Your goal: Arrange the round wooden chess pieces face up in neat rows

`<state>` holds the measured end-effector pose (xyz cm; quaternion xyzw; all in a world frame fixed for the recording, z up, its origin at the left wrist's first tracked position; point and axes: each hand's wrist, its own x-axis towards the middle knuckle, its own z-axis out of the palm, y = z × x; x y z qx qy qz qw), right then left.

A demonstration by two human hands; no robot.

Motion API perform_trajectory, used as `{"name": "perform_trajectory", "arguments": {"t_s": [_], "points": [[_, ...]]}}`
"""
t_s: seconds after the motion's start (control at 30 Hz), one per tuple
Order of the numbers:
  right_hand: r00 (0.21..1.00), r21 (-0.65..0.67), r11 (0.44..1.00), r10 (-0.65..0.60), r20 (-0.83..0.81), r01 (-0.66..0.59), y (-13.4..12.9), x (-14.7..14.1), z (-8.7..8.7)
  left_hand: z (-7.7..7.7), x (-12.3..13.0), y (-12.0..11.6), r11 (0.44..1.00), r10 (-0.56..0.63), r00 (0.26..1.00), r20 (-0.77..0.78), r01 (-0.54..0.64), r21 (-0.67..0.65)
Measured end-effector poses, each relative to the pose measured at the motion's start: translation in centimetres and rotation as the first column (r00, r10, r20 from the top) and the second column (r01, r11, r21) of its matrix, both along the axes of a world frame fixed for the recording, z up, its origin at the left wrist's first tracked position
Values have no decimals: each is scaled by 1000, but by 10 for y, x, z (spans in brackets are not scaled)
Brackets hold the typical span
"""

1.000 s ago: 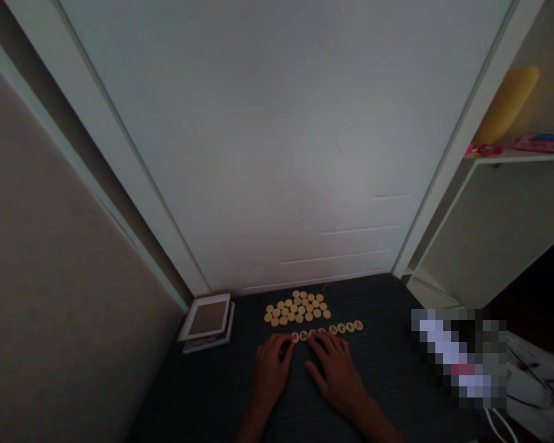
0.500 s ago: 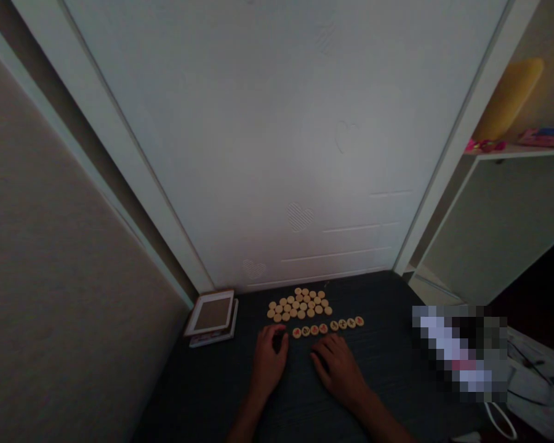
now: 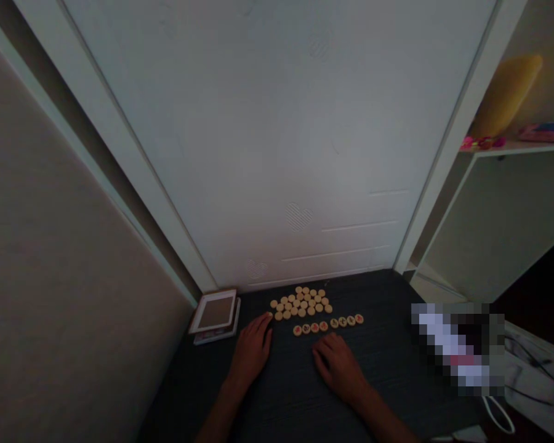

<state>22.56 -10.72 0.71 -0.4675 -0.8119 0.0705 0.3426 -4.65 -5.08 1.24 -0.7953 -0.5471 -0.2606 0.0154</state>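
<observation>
At lower centre, the left hand (image 3: 253, 344), fingers extended, touches the leftmost disc (image 3: 270, 315) of the plain cluster (image 3: 301, 303); the right hand (image 3: 337, 363), loosely curled, rests below the row of marked discs (image 3: 324, 326) on the dark tabletop (image 3: 286, 400).

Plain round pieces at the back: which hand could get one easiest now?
Probably the left hand: its fingertips are right at the left end of the plain pieces. The right hand is farther away, with the row of marked pieces in between.
</observation>
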Motion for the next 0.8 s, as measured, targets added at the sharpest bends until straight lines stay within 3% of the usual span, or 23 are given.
{"name": "perform_trajectory", "arguments": {"t_s": [0.27,0.63,0.8], "points": [[1000,34,999,15,-5,-15,-1,1,-1,5,2,-26,995,-93,995,39,93,-22],[998,41,998,55,-21,-54,-1,1,-1,27,50,-50,957,-242,967,79,251,-145],[999,15,999,48,-15,-48,-2,1,-1,28,70,-54,937,-287,952,111,303,-175]]}}
